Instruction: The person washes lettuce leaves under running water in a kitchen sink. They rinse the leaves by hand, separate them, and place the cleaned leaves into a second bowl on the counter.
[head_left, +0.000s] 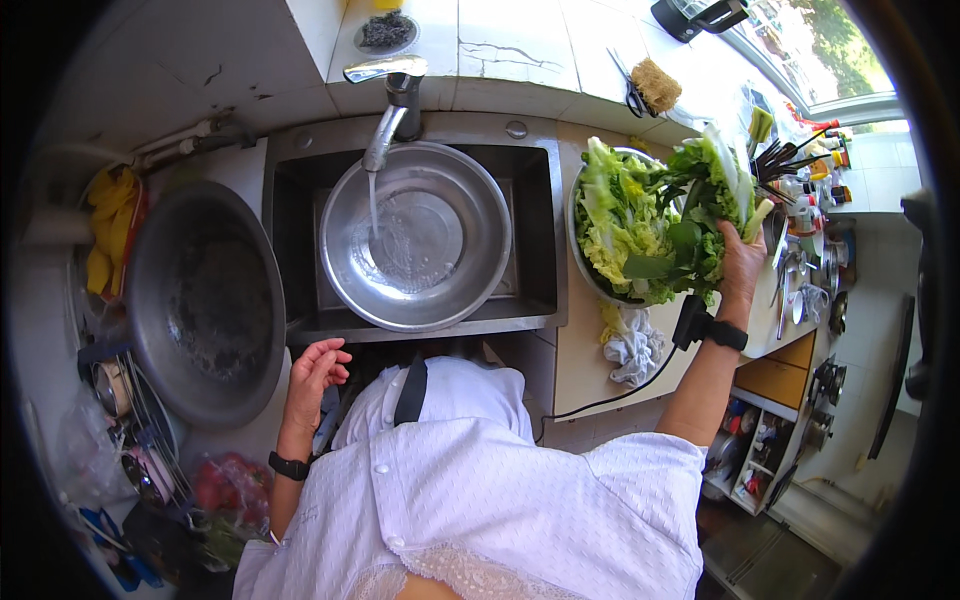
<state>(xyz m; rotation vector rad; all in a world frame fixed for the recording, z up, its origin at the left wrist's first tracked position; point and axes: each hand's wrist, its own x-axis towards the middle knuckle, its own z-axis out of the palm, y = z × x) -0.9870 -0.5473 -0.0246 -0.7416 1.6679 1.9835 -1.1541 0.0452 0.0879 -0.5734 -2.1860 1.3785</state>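
My right hand (741, 259) grips a bunch of leafy greens (705, 217) at the right side of a metal bowl heaped with cabbage leaves (611, 225). Pale stems stick out past my fingers. The bowl's rim (576, 247) shows along its left side. My left hand (319, 375) hangs in front of the sink's near left corner, holding nothing, its fingers loosely curled and apart. In the sink (536, 225) sits a round stainless steel basin (491, 240). Water runs into it from the faucet (386, 139) and lies shallow over its bottom.
A large dark basin (206, 315) leans left of the sink. A crumpled cloth (634, 349) lies on the counter below the cabbage bowl. Scissors (634, 90) and a loofah sponge (656, 84) rest on the back ledge. Utensils (787, 292) and bottles (806, 214) crowd the right.
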